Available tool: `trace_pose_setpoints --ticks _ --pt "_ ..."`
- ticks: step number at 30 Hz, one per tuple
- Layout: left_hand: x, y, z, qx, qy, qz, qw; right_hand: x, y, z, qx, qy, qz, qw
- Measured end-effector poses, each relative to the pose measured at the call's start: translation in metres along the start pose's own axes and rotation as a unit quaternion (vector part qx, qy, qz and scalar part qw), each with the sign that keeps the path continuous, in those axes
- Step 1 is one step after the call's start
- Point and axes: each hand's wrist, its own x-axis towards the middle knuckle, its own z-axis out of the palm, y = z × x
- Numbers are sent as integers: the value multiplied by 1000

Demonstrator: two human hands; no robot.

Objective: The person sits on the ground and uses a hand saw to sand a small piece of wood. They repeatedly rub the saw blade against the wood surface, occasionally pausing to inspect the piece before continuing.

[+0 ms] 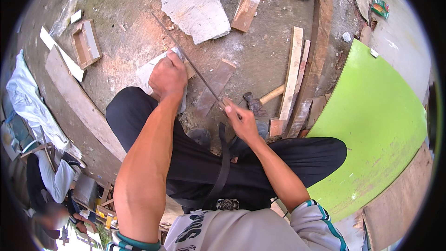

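My right hand [240, 121] is closed round the handle of a hand saw [197, 72], whose long thin blade shows edge-on and slants up to the far left. Close beside the blade, my left hand [168, 75] is clenched on a piece of wood [189, 70], mostly hidden under the fingers. That wood lies over a pale block [146, 72] on the ground. A flat brown board [215, 86] rests just right of the blade. Beyond my right hand lies a hammer [267, 97] with a wooden handle.
Long timber strips [291, 72] and a thick beam [318, 46] lie to the right, before a large green panel [371, 125]. A broken white slab [194, 8] and a wood block [245, 13] lie ahead. Left are a small open box [87, 44] and a person [51, 214].
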Motion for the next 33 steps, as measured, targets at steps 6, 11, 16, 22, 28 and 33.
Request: trace_pose_setpoints --ticks 6,11,16,22,28,33 --pt "0 1 2 -7 -1 7 1000 52 -46 6 12 -32 15 999" --pt "-2 -2 1 1 4 1 1000 -4 1 -6 -15 1 -13 1000" --pt "0 0 3 0 -6 -9 1000 44 -35 2 -36 -26 -14 999" --pt "0 -2 4 5 7 -4 1000 -6 22 -11 -10 -8 -42 999" --pt "0 -6 9 23 26 8 999 59 -64 -6 -27 -68 14 997" --pt "-1 -3 2 1 15 6 1000 -4 20 -16 -14 0 -72 997"
